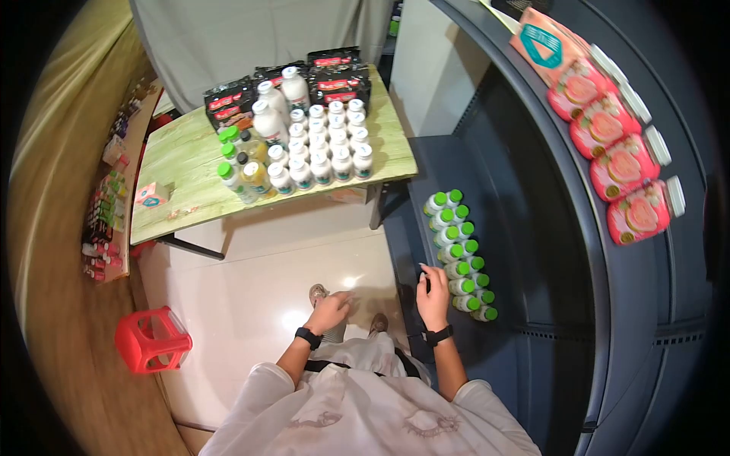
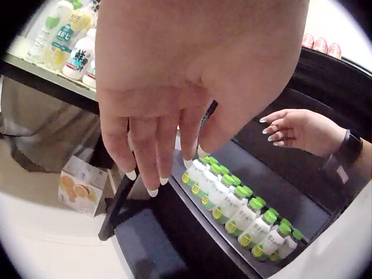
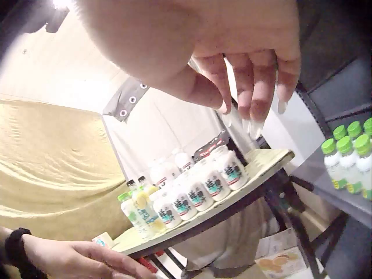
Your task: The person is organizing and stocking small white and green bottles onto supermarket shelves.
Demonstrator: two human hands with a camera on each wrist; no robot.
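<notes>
Fingers (image 1: 439,275) of my right hand (image 1: 433,295) lie loose, holding nothing, beside small white green-capped bottles (image 1: 460,254), right of middle; I should move gently.

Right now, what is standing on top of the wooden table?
On the table: white-capped bottles in rows, green-capped bottles beside them, black packs behind, and a small box apart. The bottles hide the packs' lower parts.

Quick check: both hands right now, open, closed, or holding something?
Left hand: open, fingers relaxed, holding nothing.
Right hand: open, fingers spread, holding nothing, beside the green-capped bottles.
</notes>
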